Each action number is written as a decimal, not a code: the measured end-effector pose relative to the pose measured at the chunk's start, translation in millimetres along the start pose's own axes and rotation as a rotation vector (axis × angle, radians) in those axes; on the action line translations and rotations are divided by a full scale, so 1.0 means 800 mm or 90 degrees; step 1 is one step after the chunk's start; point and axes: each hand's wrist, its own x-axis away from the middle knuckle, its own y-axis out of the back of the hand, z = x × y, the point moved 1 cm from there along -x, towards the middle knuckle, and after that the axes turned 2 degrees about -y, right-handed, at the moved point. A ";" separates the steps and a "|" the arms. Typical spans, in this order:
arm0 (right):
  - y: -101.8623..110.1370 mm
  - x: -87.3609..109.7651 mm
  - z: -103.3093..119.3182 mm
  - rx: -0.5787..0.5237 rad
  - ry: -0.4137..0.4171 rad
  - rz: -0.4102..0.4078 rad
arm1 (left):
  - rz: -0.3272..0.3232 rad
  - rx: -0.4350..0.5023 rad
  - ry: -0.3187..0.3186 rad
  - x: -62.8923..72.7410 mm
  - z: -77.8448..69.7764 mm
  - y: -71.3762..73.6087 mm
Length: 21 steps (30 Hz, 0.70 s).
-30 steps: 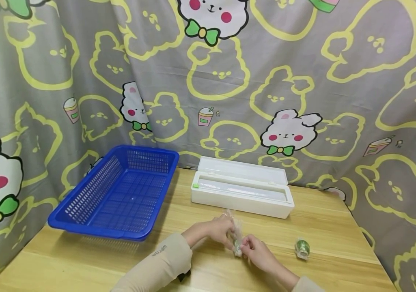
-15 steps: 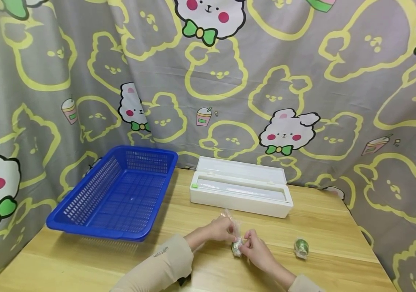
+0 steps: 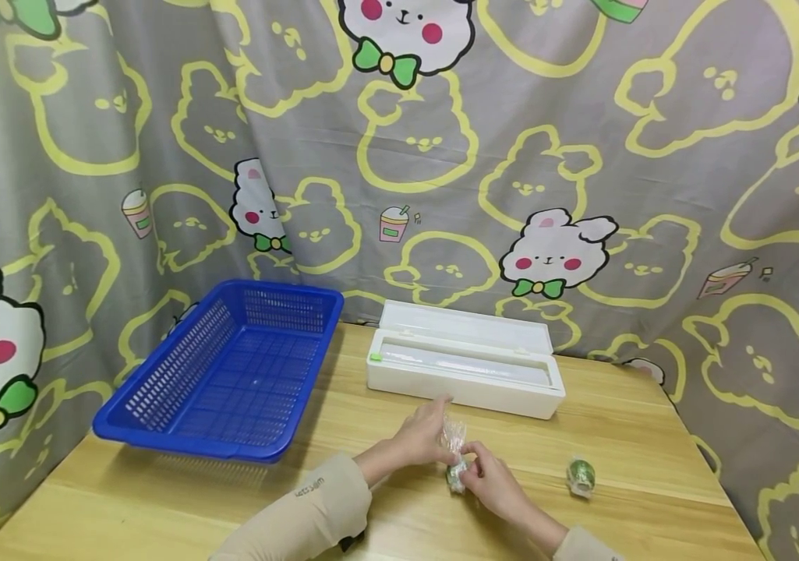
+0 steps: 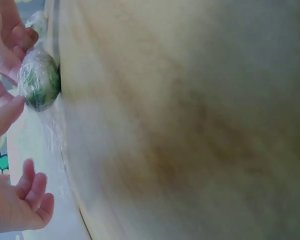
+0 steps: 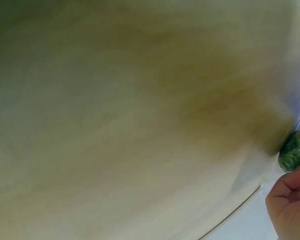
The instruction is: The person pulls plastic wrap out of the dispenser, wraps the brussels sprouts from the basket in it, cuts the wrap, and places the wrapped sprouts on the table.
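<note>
A small round green thing (image 3: 456, 475), wrapped in clear cling film, sits on the table between my two hands; its kind is not clear under the film. Loose cling film (image 3: 454, 433) sticks up from its far side. My left hand (image 3: 422, 435) is on its left, thumb touching the wrapped thing in the left wrist view, the other fingers spread away and loosely bent. With thumb and forefinger, my right hand (image 3: 492, 481) pinches the wrapped thing's right side. A second film-wrapped green thing (image 3: 581, 477) lies farther right.
Behind the hands stands a white cling film box (image 3: 465, 394) with its lid up and a green slider at the left end. A blue plastic basket (image 3: 252, 452) is at the left. A patterned curtain (image 3: 441, 210) hangs behind the wooden table (image 3: 638, 436). Something dark (image 3: 352, 541) shows beside the left sleeve.
My left fingers have come away from the film and spread toward the box, while the film now stands up more freely. The right hand stays at the wrapped thing, its forefinger slightly shifted.
</note>
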 end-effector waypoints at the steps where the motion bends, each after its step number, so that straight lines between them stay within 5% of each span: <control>1: 0.001 0.000 -0.001 -0.008 -0.007 0.008 | -0.003 -0.007 -0.007 0.000 -0.001 0.000; 6: 0.009 -0.003 -0.005 -0.057 -0.043 0.056 | 0.014 -0.052 -0.044 0.003 -0.007 -0.001; 10: 0.019 -0.007 -0.009 -0.091 -0.097 0.044 | 0.023 -0.084 -0.071 0.004 -0.010 -0.002; 21: 0.029 -0.028 -0.014 -0.121 -0.124 0.136 | 0.055 -0.031 -0.112 0.001 -0.009 -0.004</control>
